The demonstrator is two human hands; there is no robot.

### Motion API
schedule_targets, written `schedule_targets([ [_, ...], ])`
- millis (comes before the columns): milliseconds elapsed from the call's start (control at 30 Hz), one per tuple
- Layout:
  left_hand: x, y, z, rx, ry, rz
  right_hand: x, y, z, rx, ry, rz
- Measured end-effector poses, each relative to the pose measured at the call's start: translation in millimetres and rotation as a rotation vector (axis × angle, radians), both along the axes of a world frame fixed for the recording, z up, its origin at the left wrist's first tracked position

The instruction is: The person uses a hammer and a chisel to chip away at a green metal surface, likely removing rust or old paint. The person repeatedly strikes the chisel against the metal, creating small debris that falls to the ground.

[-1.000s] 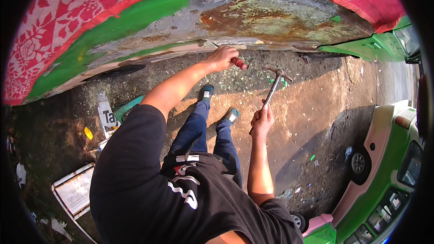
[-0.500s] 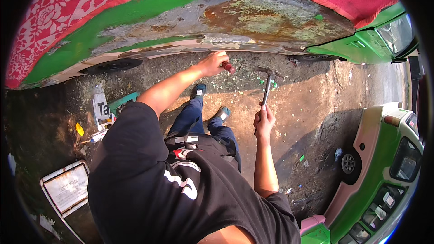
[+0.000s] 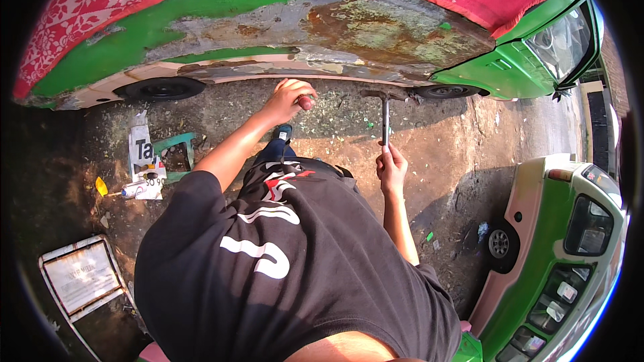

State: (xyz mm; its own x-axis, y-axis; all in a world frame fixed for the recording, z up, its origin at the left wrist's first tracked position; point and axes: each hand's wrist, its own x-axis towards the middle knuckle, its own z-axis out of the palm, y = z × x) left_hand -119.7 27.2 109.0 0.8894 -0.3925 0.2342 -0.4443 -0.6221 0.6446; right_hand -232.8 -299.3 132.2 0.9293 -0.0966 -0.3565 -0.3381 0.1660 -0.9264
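Note:
My left hand is closed around a red-handled tool. Only the rounded end of its handle shows, and the rest is hidden, so its kind cannot be told. That hand is close to the lower edge of a vehicle's side panel, which has green paint, bare grey metal and brown rusty patches. Farther right, my right hand grips a hammer by its lower handle. The hammer's narrow head points toward the vehicle, apart from the red-handled tool.
A red floral cloth covers the vehicle's top. At right stands a green and pink van. Torn white sheets, a green frame and a yellow scrap lie at left, with a rusty framed sign nearer me.
My left hand has moved left with the red-handled tool. The hammer has shifted slightly left and nearer the vehicle. My torso leans farther forward, hiding more of my legs.

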Motion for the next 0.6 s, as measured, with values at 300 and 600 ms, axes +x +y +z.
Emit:
schedule_targets([
  [300, -32.1, 26.3, 17.6, -0.051, 0.029, 0.308, 2.7, -3.2, -1.2, -0.181, 0.012, 0.075],
  [600, -83.5, 88.9, 5.1, -0.263, 0.137, 0.535, 15.1, 30.3, -25.4, -0.131, 0.052, 0.183],
])
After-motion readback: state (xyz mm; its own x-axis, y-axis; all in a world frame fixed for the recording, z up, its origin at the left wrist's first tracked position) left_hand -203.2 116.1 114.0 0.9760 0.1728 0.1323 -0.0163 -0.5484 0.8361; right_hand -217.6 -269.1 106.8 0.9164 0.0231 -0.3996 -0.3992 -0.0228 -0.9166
